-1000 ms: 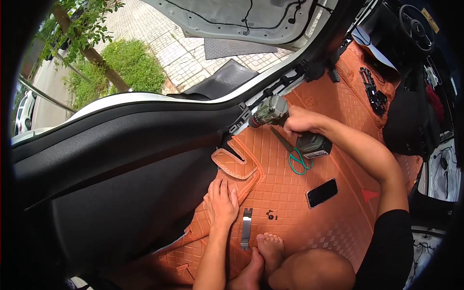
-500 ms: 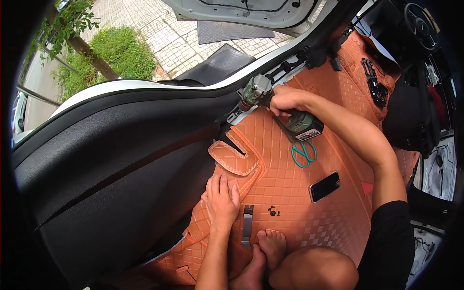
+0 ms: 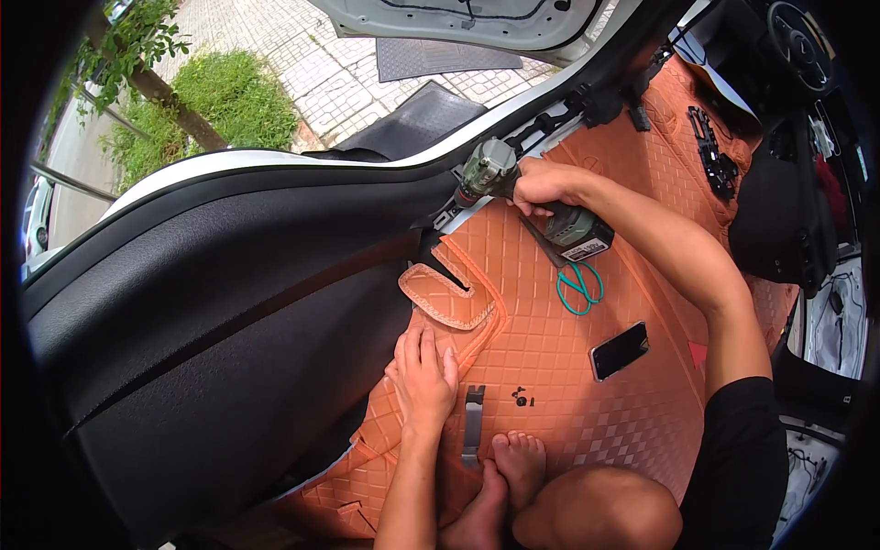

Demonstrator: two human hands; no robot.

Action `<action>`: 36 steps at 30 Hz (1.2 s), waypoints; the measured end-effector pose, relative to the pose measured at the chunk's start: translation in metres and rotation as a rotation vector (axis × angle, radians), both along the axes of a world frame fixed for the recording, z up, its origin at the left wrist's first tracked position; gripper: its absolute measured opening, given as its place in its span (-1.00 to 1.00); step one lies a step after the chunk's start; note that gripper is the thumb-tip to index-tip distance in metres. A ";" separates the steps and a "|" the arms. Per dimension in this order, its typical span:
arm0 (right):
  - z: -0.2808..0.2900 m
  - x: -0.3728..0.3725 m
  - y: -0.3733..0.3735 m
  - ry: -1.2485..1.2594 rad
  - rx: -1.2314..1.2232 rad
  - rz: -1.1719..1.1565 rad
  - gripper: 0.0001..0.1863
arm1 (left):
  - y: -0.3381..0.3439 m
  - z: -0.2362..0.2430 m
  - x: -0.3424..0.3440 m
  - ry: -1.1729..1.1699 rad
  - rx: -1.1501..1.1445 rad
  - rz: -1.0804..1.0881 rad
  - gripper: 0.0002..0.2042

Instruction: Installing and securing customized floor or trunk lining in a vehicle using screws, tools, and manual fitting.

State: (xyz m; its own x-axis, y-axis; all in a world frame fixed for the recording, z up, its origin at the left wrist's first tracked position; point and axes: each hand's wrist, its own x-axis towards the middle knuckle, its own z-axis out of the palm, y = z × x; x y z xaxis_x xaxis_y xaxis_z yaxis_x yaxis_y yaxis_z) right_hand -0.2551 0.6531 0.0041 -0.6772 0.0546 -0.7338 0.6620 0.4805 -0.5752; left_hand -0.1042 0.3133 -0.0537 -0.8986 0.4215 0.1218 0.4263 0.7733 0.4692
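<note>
Working barefoot inside a vehicle, you are holding a cordless drill (image 3: 489,167) in your right hand (image 3: 541,191) at the opening's edge, its nose pointing down toward a metal bracket (image 3: 445,218); whether the two are touching cannot be told. Your right fingers are wrapping the drill's grip; whether one is pressing the trigger is hidden. Your left hand (image 3: 425,374) is lying palm-down on the orange mat (image 3: 541,344), just below a flap (image 3: 447,297), its long fingers staying close together and its thumb spreading away. The mat's left border is running along a black side panel (image 3: 247,266), while open room is stretching between flap and phone (image 3: 620,351). Scissors (image 3: 579,286) with teal loops are lying just below the drill's battery; a flat, notched metal bar (image 3: 473,426) and small dark screws (image 3: 522,399) are resting near your feet (image 3: 520,463). The mat is showing quilted squares, the flap a rounded, stitched rim, the panel grained plastic.
</note>
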 end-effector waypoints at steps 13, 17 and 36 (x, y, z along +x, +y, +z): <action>-0.003 -0.004 -0.002 0.000 0.031 0.023 -0.77 | 0.000 0.001 0.000 -0.011 -0.006 -0.007 -0.56; -0.004 -0.003 -0.001 0.049 0.022 0.060 -0.96 | 0.000 0.001 0.000 0.005 0.006 -0.003 -0.56; 0.024 -0.017 -0.032 -0.070 0.284 0.201 -0.97 | -0.002 0.003 0.001 -0.025 0.064 -0.011 -0.61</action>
State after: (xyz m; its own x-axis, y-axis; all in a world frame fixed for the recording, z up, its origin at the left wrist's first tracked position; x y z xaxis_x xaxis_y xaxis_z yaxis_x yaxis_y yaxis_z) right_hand -0.2723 0.6212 0.0278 -0.6436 0.1342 -0.7535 0.5713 0.7394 -0.3563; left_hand -0.1033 0.3112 -0.0503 -0.8969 0.4238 0.1262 0.4223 0.7364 0.5285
